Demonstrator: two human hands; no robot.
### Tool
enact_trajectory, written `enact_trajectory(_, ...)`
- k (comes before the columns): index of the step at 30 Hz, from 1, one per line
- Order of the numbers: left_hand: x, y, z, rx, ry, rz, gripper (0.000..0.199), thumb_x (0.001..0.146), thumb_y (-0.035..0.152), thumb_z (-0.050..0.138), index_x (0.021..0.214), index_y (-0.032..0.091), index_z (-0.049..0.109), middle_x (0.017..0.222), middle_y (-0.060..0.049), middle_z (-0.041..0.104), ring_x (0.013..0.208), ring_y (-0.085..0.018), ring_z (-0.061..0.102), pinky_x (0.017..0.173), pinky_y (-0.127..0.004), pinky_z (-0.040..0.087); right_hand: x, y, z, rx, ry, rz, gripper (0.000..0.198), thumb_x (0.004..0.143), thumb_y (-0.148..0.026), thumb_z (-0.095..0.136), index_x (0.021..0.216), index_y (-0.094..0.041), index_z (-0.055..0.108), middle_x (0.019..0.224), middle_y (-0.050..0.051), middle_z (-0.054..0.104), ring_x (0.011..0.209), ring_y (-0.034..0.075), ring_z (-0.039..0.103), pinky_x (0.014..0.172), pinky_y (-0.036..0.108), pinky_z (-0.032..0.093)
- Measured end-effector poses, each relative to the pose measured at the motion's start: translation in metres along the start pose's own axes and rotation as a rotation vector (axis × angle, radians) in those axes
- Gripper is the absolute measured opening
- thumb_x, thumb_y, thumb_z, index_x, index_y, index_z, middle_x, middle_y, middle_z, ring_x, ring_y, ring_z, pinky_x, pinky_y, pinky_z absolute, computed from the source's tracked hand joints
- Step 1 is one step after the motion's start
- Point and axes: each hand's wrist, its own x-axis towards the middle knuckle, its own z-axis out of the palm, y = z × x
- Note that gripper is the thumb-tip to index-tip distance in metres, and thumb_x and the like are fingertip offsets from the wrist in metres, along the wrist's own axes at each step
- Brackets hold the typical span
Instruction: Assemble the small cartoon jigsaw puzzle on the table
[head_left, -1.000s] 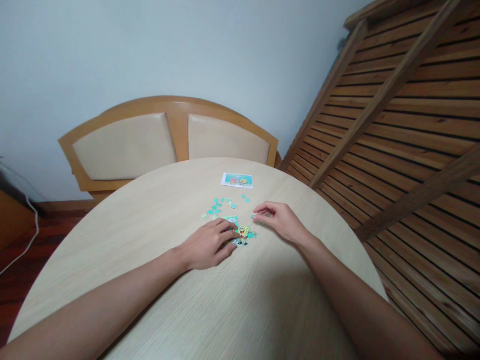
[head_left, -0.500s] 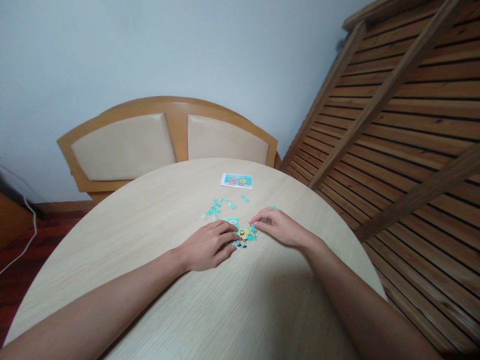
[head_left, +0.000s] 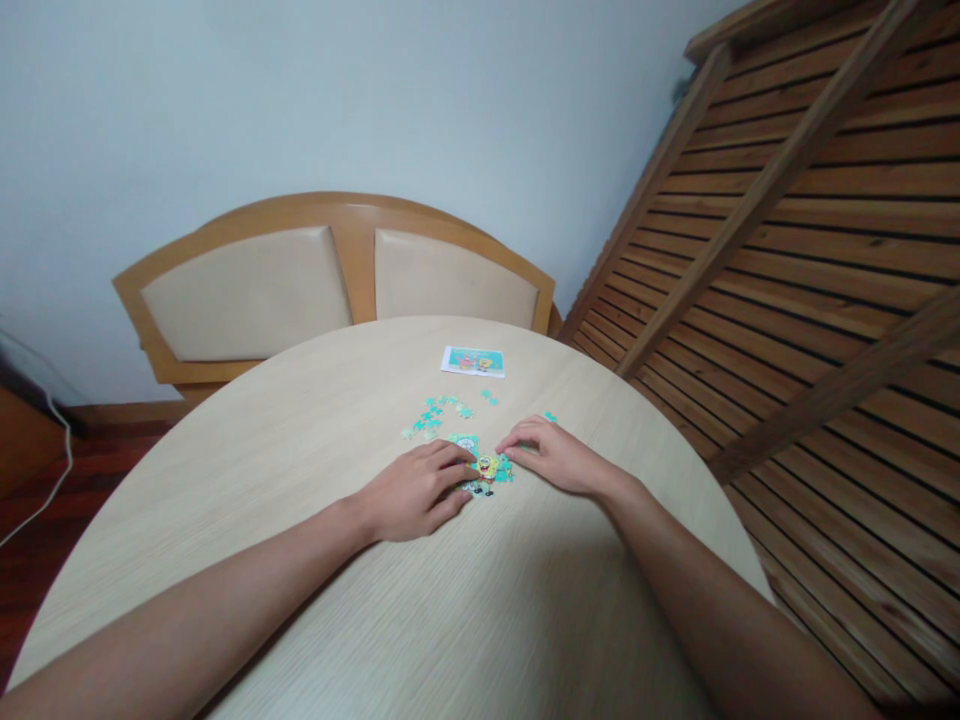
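Observation:
A partly joined jigsaw puzzle (head_left: 487, 467) with a yellow cartoon figure on teal lies near the table's middle. My left hand (head_left: 420, 490) rests flat at its left side, fingers spread, the fingertips over its left part and covering some of it. At the puzzle's upper right edge is my right hand (head_left: 555, 455), its thumb and fingers drawn together in a pinch. A bit of teal puzzle piece (head_left: 503, 462) shows just under these fingertips; the fingers hide the rest of it.
Loose teal puzzle pieces (head_left: 429, 415) are scattered beyond my left hand. A few more pieces (head_left: 490, 397) lie farther back, one piece (head_left: 550, 416) beyond my right hand. A picture card (head_left: 472, 361) lies near the far edge of the round table (head_left: 337, 400). Behind stands a padded headboard (head_left: 255, 290); wooden slats (head_left: 787, 250) lean at right.
My right hand has shifted slightly left, its fingertips closer together and nearer the puzzle's upper right edge. The left hand stays in place.

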Motion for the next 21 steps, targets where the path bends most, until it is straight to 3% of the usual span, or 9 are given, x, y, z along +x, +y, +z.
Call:
enact_trajectory(9, 0.0, 0.0006, -0.0007, -0.008, 0.013, 0.008, 0.03, 0.1, 0.029, 0.045, 0.125, 0.021, 0.061, 0.123, -0.009, 0.062, 0.115, -0.024, 0.057, 0.102, -0.041, 0.047, -0.0011, 0.0026, -0.0005, -0.035, 0.015, -0.021, 0.021, 0.094, -0.03, 0.061, 0.106, -0.023, 0.077, 0.101, 0.007, 0.076, 0.1, 0.021, 0.064, 0.094, 0.036, 0.044)
enact_trajectory(21, -0.0003, 0.0, -0.0004, -0.002, 0.001, 0.008, 0.032, 0.1, 0.029, 0.045, 0.126, 0.021, 0.061, 0.123, -0.01, 0.061, 0.114, -0.024, 0.056, 0.101, -0.041, 0.047, -0.002, 0.0049, 0.0004, -0.073, 0.029, -0.047, 0.014, 0.086, -0.029, 0.072, 0.097, -0.023, 0.077, 0.094, 0.005, 0.075, 0.097, 0.021, 0.063, 0.092, 0.036, 0.043)
